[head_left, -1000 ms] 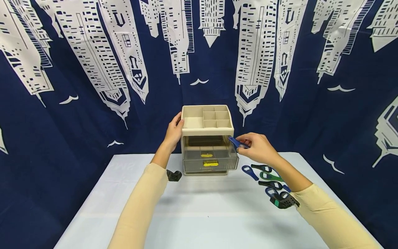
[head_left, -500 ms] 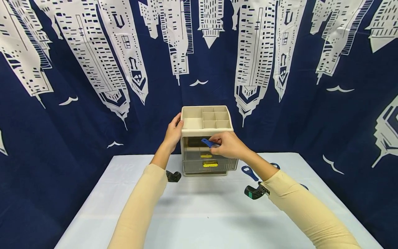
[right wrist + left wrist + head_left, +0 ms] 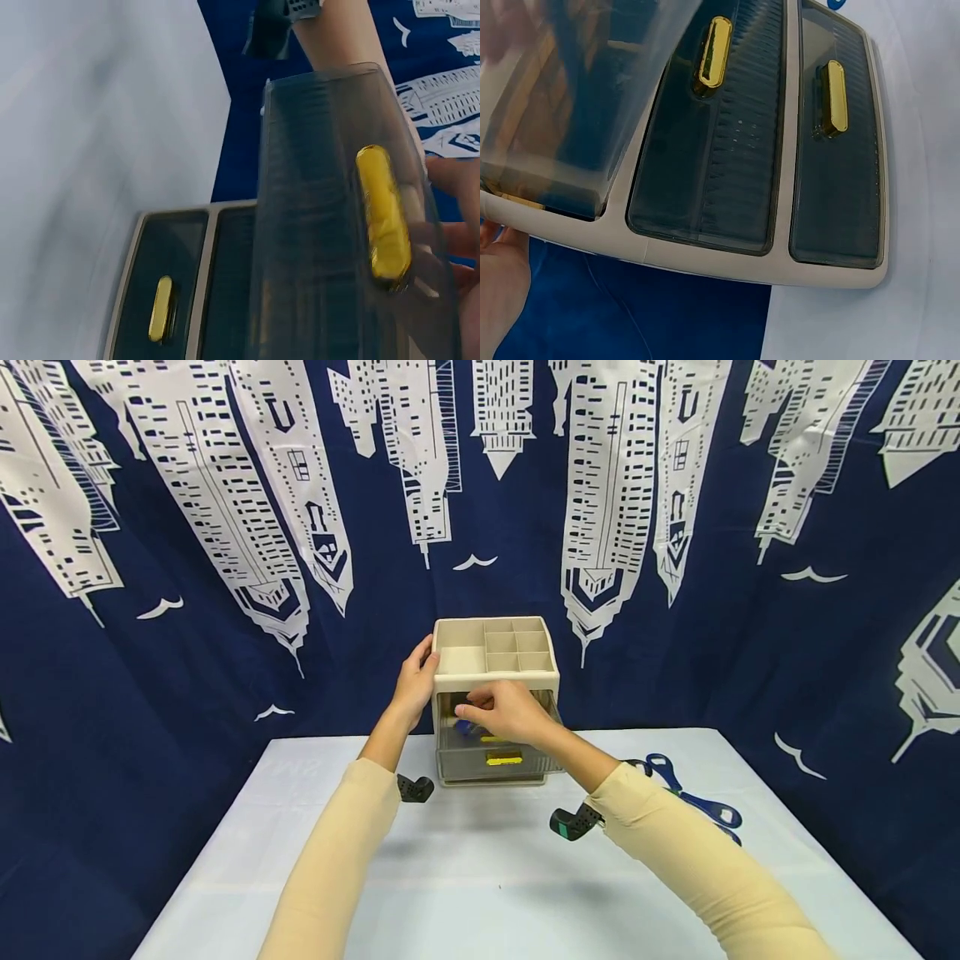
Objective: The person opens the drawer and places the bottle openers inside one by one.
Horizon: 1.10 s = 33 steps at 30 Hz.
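A cream drawer organizer (image 3: pixel 495 680) stands at the back of the table, its upper clear drawer (image 3: pixel 465 762) pulled out. My left hand (image 3: pixel 411 689) rests against the organizer's left side; in the left wrist view only part of this hand (image 3: pixel 502 281) shows at the side edge. Above the pulled-out drawer is my right hand (image 3: pixel 506 710), thumb and fingers apart. A blue bottle opener (image 3: pixel 464 727) shows just below its fingertips, inside the drawer and partly hidden. In the right wrist view, the fingers (image 3: pixel 454 176) appear behind the clear drawer front with its gold handle (image 3: pixel 384 214).
Several bottle openers (image 3: pixel 720 812) lie on the table at right, partly covered by the right sleeve (image 3: pixel 675 835). Open compartments (image 3: pixel 517 643) top the organizer. A lower drawer with a gold handle (image 3: pixel 835 97) is closed. A dark blue printed cloth (image 3: pixel 390 577) hangs behind.
My right hand has carried the blue bottle opener leftward from the drawer's right side to above the drawer. The opener is now below the parted fingers. The left hand has stayed put.
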Available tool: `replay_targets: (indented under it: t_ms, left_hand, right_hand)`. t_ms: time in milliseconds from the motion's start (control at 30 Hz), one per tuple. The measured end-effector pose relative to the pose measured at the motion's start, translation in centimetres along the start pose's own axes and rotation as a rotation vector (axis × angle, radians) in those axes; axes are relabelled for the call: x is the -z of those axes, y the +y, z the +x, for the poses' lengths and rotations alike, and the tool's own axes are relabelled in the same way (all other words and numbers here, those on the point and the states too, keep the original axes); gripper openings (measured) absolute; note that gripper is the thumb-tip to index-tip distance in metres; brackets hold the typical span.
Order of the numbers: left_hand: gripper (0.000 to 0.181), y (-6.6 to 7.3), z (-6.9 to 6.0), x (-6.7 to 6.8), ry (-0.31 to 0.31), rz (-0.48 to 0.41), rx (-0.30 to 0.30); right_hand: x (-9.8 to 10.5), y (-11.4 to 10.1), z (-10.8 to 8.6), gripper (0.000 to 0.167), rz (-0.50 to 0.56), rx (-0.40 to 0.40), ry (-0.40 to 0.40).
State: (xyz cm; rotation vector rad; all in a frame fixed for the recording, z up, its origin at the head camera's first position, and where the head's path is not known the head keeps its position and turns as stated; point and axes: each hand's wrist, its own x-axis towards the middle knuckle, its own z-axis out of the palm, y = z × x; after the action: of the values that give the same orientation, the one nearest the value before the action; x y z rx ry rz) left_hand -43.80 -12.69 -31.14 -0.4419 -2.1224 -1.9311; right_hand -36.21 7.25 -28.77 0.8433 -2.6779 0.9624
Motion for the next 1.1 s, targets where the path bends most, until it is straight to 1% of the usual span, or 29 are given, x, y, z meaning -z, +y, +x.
replay_targets:
  t_ms: [100, 167, 233, 367, 633, 800, 967, 1100]
  left_hand:
    - [0.053, -0.2, -0.1, 0.1, -0.002, 0.005, -0.005]
    - [0.053, -0.2, -0.1, 0.1, 0.0, 0.008, -0.004]
    - [0.052, -0.2, -0.1, 0.0, 0.003, 0.008, 0.0]
    - [0.052, -0.1, -0.1, 0.0, 0.004, 0.007, -0.005]
    - [0.051, 0.0, -0.1, -0.3, 0.018, -0.007, -0.015]
    - [0.051, 0.1, -0.1, -0.6, 0.013, -0.013, -0.016]
    - [0.051, 0.0, -0.1, -0.5, 0.022, -0.015, -0.019]
    - [0.051, 0.1, -0.1, -0.4, 0.022, -0.006, -0.014]
  right_hand:
    - [-0.2, -0.5, 0.1, 0.039, 0.118, -0.03, -0.014]
    - [-0.1, -0.6, -0.1, 0.038, 0.161, -0.043, -0.013]
    - [0.2, -0.6, -0.4, 0.036, 0.182, -0.05, -0.019]
    - [0.9, -0.5, -1.0, 0.033, 0.175, -0.037, -0.022]
    - [2.5, 0.6, -2.7, 0.033, 0.099, 0.02, -0.024]
    - [3.5, 1.7, -3.9, 0.03, 0.088, 0.028, 0.022]
    - [4.3, 2.6, -5.0, 0.027, 0.11, 0.054, 0.054]
    - [4.8, 3.4, -5.9, 0.028, 0.122, 0.044, 0.08]
